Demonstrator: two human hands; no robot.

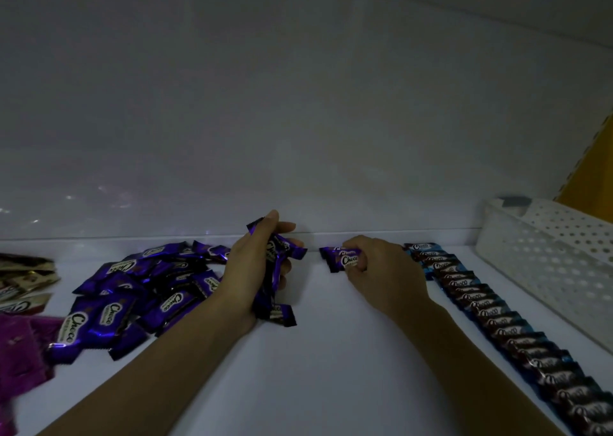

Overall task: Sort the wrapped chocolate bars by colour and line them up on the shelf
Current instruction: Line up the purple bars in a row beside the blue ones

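Note:
On the white shelf (pixel 325 352) a loose heap of purple wrapped chocolate bars (pixel 132 299) lies at the left. My left hand (pixel 252 269) grips a bunch of purple bars (pixel 277 279), held upright just right of the heap. At the back of the shelf, near the wall, my right hand (pixel 381 269) pinches a single purple bar (pixel 341 259) lying flat. A long overlapping row of blue bars (pixel 497 329) runs from the back to the front right.
A white perforated basket (pixel 547 256) stands at the far right beside the blue row. Gold-and-white bars (pixel 23 279) and magenta bars (pixel 20 359) lie at the left edge. A yellow upright (pixel 593 177) rises behind the basket.

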